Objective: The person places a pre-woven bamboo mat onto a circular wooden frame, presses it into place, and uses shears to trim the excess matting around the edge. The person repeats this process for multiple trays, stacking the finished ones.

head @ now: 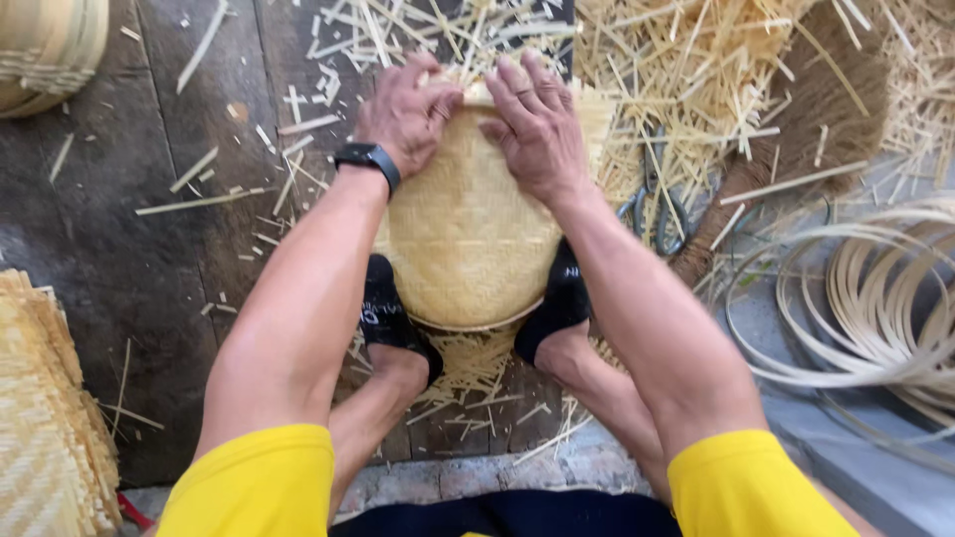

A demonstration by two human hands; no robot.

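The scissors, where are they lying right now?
In the head view the scissors lie on the floor right of the woven basket, just beyond the right hand, partly under loose bamboo slivers beside a broom.

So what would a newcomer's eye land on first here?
The round woven bamboo tray at centre, with the left hand and right hand pressing on its far rim. Next, the coiled bamboo strips at right and the scissors among cuttings.
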